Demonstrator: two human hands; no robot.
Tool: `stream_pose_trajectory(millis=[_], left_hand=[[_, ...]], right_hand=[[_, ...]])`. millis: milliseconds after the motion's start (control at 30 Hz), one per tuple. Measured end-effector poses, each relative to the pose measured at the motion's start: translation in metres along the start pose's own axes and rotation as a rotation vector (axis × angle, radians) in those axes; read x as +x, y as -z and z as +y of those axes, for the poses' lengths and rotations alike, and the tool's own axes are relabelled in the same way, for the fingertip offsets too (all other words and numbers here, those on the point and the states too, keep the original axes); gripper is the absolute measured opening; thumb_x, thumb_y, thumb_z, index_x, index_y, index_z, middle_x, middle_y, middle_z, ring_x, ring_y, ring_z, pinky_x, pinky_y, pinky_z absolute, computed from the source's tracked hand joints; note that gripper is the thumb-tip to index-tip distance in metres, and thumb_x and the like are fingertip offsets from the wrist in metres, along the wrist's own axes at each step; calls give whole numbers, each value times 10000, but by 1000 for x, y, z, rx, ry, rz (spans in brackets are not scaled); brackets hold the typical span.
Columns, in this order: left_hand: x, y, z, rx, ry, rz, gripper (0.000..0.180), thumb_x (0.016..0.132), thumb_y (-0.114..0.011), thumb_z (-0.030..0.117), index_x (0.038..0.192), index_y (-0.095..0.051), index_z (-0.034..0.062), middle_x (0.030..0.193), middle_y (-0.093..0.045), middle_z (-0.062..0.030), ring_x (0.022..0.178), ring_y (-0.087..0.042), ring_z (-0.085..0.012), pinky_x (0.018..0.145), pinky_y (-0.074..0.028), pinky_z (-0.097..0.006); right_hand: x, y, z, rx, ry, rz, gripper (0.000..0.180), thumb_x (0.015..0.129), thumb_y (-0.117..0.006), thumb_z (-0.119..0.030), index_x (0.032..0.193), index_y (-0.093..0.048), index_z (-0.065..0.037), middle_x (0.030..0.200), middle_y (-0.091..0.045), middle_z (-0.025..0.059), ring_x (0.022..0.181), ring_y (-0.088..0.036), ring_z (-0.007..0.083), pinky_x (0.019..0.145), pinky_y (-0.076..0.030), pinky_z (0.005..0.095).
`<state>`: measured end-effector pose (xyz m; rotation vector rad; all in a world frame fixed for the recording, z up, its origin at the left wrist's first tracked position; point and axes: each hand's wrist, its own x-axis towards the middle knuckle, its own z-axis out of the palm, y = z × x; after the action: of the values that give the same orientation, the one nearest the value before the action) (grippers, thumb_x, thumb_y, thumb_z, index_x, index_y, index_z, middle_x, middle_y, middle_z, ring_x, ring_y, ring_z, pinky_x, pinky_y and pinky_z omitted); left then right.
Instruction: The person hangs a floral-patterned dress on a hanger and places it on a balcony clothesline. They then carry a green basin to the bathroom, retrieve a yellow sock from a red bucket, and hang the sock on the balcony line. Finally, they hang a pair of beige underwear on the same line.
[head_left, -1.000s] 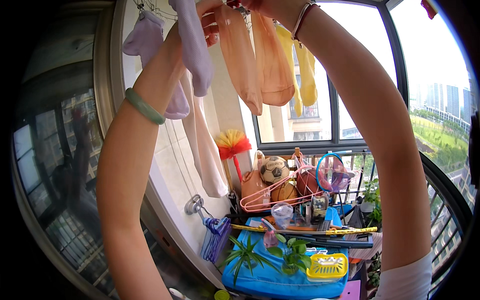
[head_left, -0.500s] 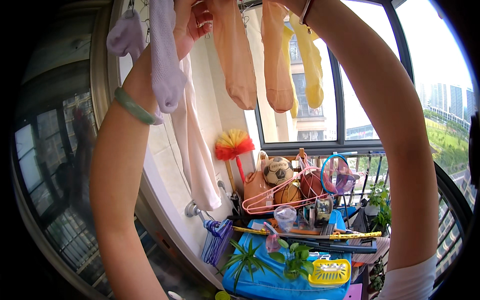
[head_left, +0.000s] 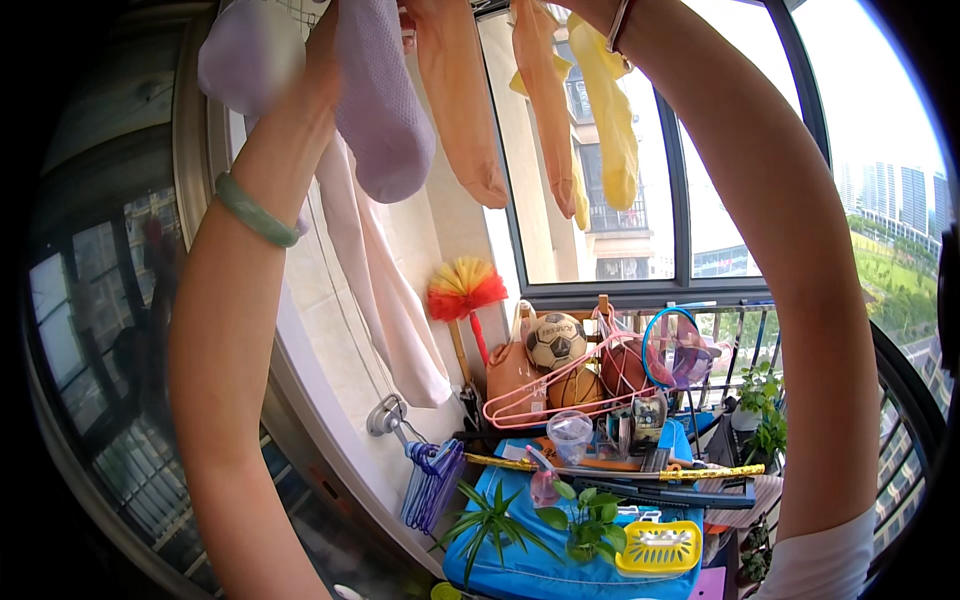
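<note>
Both my arms reach up to a row of hanging socks at the top edge. My left hand [head_left: 408, 36] is mostly hidden behind a lavender sock [head_left: 385, 120]; only a bit of its fingers shows beside a peach sock [head_left: 460, 110]. Another lavender sock [head_left: 245, 60] hangs in front of the left wrist, above a green bangle [head_left: 255, 212]. At the upper edge my right hand [head_left: 585, 10] is cut off, its fingers out of sight. Nearest to it are a second peach sock [head_left: 545, 100] and a yellow sock [head_left: 608, 110]. A long pale pink garment [head_left: 385, 290] hangs behind.
Below stands a blue-covered surface [head_left: 500, 555] with potted plants [head_left: 590, 525], a yellow soap dish [head_left: 658, 548] and a clear cup [head_left: 570, 435]. Behind are balls [head_left: 556, 342], pink hangers [head_left: 510, 412] and a duster [head_left: 467, 285]. Purple hangers [head_left: 432, 485] hang by the wall; windows and railing lie beyond.
The lavender socks have swung and look larger and nearer. The peach socks have shifted left, and the right one has turned edge-on. My left forearm has moved slightly left; the right arm barely moved.
</note>
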<state>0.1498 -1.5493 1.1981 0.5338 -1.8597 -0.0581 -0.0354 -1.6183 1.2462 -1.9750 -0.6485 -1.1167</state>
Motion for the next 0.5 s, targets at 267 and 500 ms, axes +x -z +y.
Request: stream_pose_trajectory(millis=[267,500], left_hand=[[4,-5,5,-136,-51,-95,329,943,-510,382,989,-615,74,871,-661,-12,774,-622,-108,689,-520,-266],[12,-7,8,-135,-30,-85,337,938,-519,381,1032,-596,67,911,-650,-20,812,-618,-117,725,-517,-277]], right_hand=[[-8,-12,-1,-154,6,279,339,930,-580,-357,717,-587,-92,615,-580,6,445,-433,77,389,-342,218],[0,-7,1,-107,-13,344,295,914,-609,-320,727,-598,-92,632,-584,8,501,-463,83,430,-370,227]])
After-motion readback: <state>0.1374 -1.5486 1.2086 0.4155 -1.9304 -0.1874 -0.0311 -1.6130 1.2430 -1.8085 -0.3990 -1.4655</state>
